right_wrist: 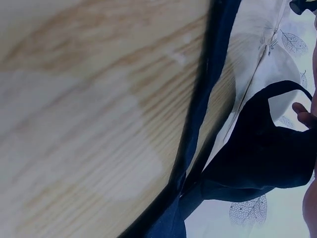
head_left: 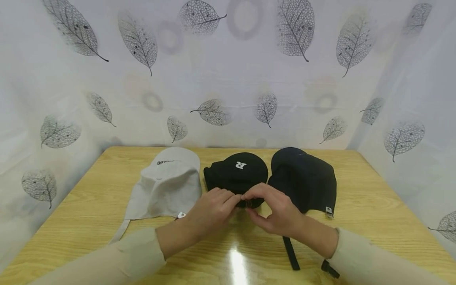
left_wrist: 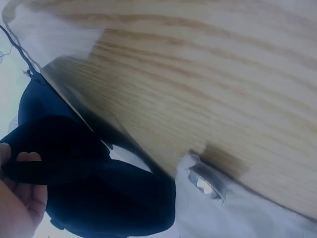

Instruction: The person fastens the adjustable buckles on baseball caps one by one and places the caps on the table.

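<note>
A black cap (head_left: 231, 176) with a white letter R sits in the middle of the table, its back edge toward me. My left hand (head_left: 215, 208) pinches the narrow strap (left_wrist: 54, 171) at the back of this cap between thumb and fingers. From the other side, my right hand (head_left: 281, 209) holds the same strap, index finger above and thumb below, around a small dark loop (head_left: 248, 203). The fingertips of both hands meet there in the head view. In the right wrist view, the strap curves up to the right hand's fingertips (right_wrist: 299, 111).
To the left lies a light grey cap (head_left: 174, 174) with a neck flap and hanging strap. A dark cap (head_left: 303, 178) with a flap lies to the right, near a black strap (head_left: 291, 253) and a black strap end (head_left: 330, 269). A leaf-print curtain (head_left: 228, 71) hangs behind the wooden table (head_left: 370, 206).
</note>
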Demonstrator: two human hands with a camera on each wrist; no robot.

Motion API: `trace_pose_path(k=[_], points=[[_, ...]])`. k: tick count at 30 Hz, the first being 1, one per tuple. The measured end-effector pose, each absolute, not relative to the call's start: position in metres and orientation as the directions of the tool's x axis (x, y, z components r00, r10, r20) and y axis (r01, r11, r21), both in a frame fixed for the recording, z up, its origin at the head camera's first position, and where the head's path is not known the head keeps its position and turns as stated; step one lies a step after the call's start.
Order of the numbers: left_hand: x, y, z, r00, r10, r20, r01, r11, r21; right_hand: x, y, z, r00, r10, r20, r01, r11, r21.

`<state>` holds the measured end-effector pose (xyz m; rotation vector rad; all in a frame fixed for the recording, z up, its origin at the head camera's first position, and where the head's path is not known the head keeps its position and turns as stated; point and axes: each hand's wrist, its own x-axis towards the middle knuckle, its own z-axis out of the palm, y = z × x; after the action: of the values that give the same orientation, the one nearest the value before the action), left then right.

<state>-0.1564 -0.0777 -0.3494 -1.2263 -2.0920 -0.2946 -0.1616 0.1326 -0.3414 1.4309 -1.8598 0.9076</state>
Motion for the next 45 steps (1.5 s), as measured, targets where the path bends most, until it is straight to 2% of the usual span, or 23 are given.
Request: trace_pose_path(k=[2,8,13,16,21,27,31,34,39,45], points=[[-0.155,-0.076,-0.349,-0.330,0.670,0.665,0.847,0.521,-0.105,-0.162,0.133,-0.342,-0.229,-0.541,0.809,-0.972,0.173,-0.159],[-0.157,-0.074,-0.350,-0.260,0.650,0.714,0.870,0.478,-0.118,-0.153,0.128,-0.327,-0.248,-0.507,0.826,-0.968,0.153,-0.197],[-0.160,-0.076,-0.349,-0.237,0.649,0.723,0.886,0.449,-0.113,-0.150,0.128,-0.316,-0.253,-0.517,0.818,-0.966,0.089,-0.242],[-0.161,-0.076,-0.348,-0.229,0.645,0.729,0.892,0.439,-0.108,-0.154,0.131,-0.322,-0.285,-0.508,0.813,-0.957,0.104,-0.271],[-0.162,-0.076,-0.349,-0.229,0.650,0.725,0.890,0.441,-0.114,-0.157,0.137,-0.335,-0.436,-0.477,0.763,-0.894,0.322,-0.310],[-0.160,-0.077,-0.350,-0.235,0.666,0.707,0.876,0.460,-0.142,-0.153,0.141,-0.336,-0.639,-0.526,0.561,-0.769,0.455,-0.449],[-0.158,-0.077,-0.350,-0.247,0.683,0.687,0.862,0.479,-0.167,-0.150,0.140,-0.332,-0.728,-0.525,0.441,-0.683,0.503,-0.529],[-0.157,-0.075,-0.348,-0.238,0.694,0.679,0.851,0.487,-0.199,-0.149,0.138,-0.328,-0.771,-0.514,0.376,-0.632,0.544,-0.552],[-0.158,-0.074,-0.346,-0.227,0.695,0.682,0.841,0.493,-0.222,-0.149,0.133,-0.329,-0.777,-0.495,0.389,-0.629,0.591,-0.504],[-0.158,-0.074,-0.347,-0.193,0.694,0.694,0.836,0.486,-0.254,-0.150,0.128,-0.340,-0.683,-0.478,0.552,-0.720,0.566,-0.401]])
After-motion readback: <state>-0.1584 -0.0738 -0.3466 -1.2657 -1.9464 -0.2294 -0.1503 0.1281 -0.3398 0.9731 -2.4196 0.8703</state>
